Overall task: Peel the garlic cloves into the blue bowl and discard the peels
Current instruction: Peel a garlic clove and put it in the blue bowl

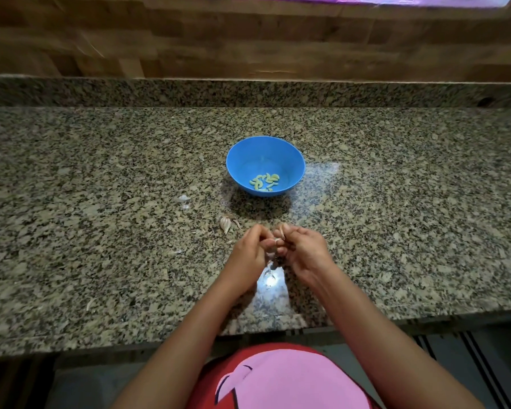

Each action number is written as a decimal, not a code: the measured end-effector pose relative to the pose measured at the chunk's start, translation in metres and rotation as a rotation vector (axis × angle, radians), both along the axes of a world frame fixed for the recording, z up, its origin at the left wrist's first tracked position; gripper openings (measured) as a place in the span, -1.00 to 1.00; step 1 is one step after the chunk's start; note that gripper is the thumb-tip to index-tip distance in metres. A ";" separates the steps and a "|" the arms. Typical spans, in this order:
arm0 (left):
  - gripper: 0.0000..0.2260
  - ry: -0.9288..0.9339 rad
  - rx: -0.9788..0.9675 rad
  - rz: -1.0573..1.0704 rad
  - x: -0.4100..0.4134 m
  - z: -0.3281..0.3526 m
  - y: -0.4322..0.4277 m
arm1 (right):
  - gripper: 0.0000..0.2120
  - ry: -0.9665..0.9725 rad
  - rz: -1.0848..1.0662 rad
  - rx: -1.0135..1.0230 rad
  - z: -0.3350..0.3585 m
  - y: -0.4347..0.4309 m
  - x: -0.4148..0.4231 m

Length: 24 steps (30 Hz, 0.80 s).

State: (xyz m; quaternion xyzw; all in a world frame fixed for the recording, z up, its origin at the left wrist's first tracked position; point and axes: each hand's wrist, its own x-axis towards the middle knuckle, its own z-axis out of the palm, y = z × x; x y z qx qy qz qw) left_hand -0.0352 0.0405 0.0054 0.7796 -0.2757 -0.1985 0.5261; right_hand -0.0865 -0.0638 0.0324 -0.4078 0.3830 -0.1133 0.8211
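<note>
Two hands meet low over the counter (101,172), a little short of the bowl (233,160). The left hand (248,249) and right hand (304,249) each have a narrow grip, fingertips curled in and pinching one small clove (278,240) between them. Fingers hide most of it, so I cannot tell how much skin is off. Several peeled cloves (264,182) lie in the bottom of the bowl. One unpeeled clove (224,224) waits on the counter just left of the hands, nearer the bowl, and scraps of peel (183,198) lie further left.

The step in hand looks like stripping the skin. To do it well, I judge one hand should steady the clove by its thick end. A nail of the other hand can then catch the loose skin at the tip and draw it along the length, so it comes away in one piece. Squeezing too hard may bruise the clove or shoot it out of the fingers. Working right above the bowl would let the bare clove drop straight in, with the skin kept back for the bin along with the scraps.
</note>
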 end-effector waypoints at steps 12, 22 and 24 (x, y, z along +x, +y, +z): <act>-0.93 0.284 -0.137 0.122 0.011 0.014 -0.006 | -0.94 -0.034 0.171 -0.154 0.004 -0.022 -0.011; -0.97 0.369 -0.172 0.107 0.018 0.022 -0.010 | -0.94 -0.038 0.281 -0.343 0.011 -0.024 -0.013; -0.97 0.314 -0.142 0.089 0.019 0.022 -0.010 | -0.94 -0.017 0.323 -0.404 0.015 -0.026 -0.014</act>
